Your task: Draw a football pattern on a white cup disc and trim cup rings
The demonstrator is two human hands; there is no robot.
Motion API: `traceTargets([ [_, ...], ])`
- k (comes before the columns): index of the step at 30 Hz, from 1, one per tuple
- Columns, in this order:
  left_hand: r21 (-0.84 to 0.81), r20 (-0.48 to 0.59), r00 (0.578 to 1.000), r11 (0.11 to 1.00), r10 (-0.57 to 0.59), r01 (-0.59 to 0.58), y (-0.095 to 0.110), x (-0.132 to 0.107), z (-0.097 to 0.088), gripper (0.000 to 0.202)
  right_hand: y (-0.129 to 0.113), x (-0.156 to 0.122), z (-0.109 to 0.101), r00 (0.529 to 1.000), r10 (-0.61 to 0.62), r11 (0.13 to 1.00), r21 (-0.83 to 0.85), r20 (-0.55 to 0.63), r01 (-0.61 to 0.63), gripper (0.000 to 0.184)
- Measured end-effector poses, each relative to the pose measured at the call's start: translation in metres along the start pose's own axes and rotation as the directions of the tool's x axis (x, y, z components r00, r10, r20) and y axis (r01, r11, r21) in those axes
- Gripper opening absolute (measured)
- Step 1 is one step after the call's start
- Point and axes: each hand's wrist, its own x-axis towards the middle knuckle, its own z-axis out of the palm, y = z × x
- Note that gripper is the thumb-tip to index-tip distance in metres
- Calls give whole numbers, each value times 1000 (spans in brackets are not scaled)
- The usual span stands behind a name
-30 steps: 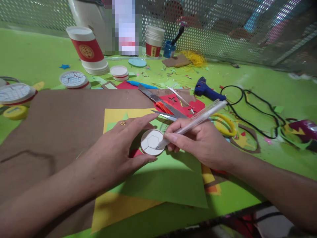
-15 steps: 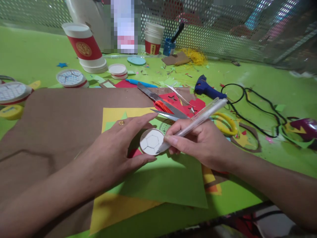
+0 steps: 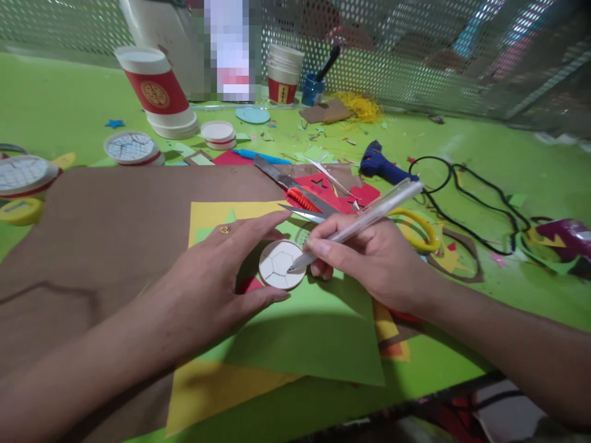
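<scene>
My right hand [image 3: 355, 252] grips a clear-barrelled pen [image 3: 369, 212], its tip touching a small round white disc, the cut-off bottom of a paper cup [image 3: 277, 264]. A hexagon with lines running out from it is drawn on that face. Around the cup bottom's left side curve the thumb and fingers of my left hand [image 3: 235, 264], steadying it; a red side shows below the palm. Under both lies a green paper sheet [image 3: 318, 344] over a yellow sheet [image 3: 203, 400]. Scissors with yellow handles [image 3: 418, 231] lie just beyond my right hand, partly hidden.
A box cutter [image 3: 295, 187] lies on red paper scraps beside a blue pen [image 3: 261, 156]. Behind stand a tilted red-and-white cup stack [image 3: 159, 92] and more cups [image 3: 284, 74]. A blue glue gun [image 3: 385, 163] trails a black cord. Cut cup bottoms with drawn lines [image 3: 132, 147] sit left.
The pen tip has moved slightly left and up on the cup bottom, with my right hand shifting a little. My left hand stays around the cup bottom.
</scene>
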Motion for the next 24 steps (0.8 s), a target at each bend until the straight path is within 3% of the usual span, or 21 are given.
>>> traceTargets([
  [6,-19,50,998,999,37,-36,2,0,-5,69,-3,1,0,999,8,1000,25,-31,-7,11],
  [10,-1,116,991,998,62,-62,4,-1,-8,76,-2,0,0,1000,1,999,33,-2,-1,13],
  [16,32,50,999,999,17,-18,2,0,-3,88,0,-1,1,1000,-7,1000,16,3,7,12],
  [19,13,1,999,999,43,-43,-1,0,1,81,-1,-1,1,1000,-11,1000,27,15,11,11],
  [24,6,-23,999,999,46,-46,-3,-1,2,76,-3,-1,2,998,-15,999,43,-66,18,12],
])
